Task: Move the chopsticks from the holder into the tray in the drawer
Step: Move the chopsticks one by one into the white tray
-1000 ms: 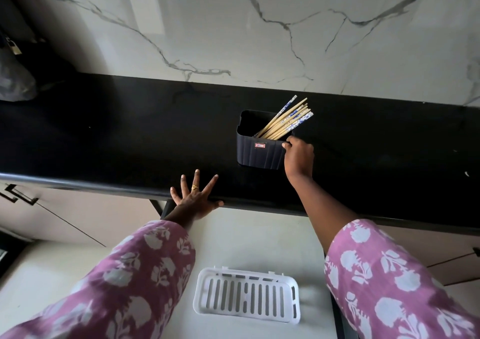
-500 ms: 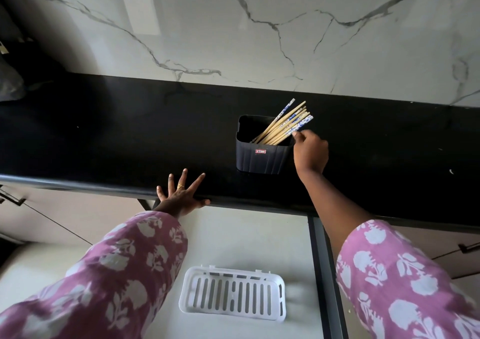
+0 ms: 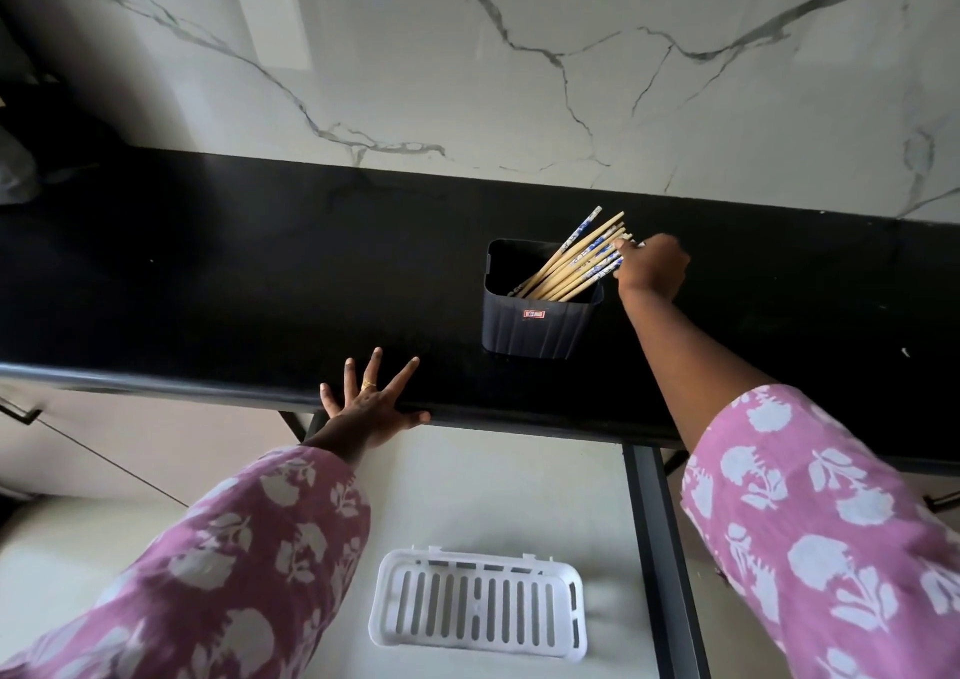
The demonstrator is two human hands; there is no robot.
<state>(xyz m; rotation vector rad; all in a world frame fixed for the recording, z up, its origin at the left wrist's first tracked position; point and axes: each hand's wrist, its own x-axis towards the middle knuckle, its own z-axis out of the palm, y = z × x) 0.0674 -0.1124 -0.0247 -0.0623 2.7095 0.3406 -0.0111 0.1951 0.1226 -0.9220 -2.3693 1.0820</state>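
A black ribbed holder (image 3: 535,327) stands on the black countertop (image 3: 260,273). Several bamboo chopsticks (image 3: 574,262) with blue-patterned tops lean out of it to the right. My right hand (image 3: 652,270) is at their top ends, fingers curled around the tips. My left hand (image 3: 371,397) rests flat with spread fingers on the counter's front edge. Below, a white slotted tray (image 3: 478,603) lies in the open drawer (image 3: 493,491); nothing is in it.
A white marble wall (image 3: 519,54) rises behind the counter. The drawer's dark right rail (image 3: 657,548) runs beside the tray. Cabinet fronts with dark handles (image 3: 21,413) sit to the left. A grey object (image 3: 15,174) lies at the far left of the counter.
My right hand has risen from the holder's right side to the chopsticks' top ends and closed on them. The left hand stays on the counter edge.
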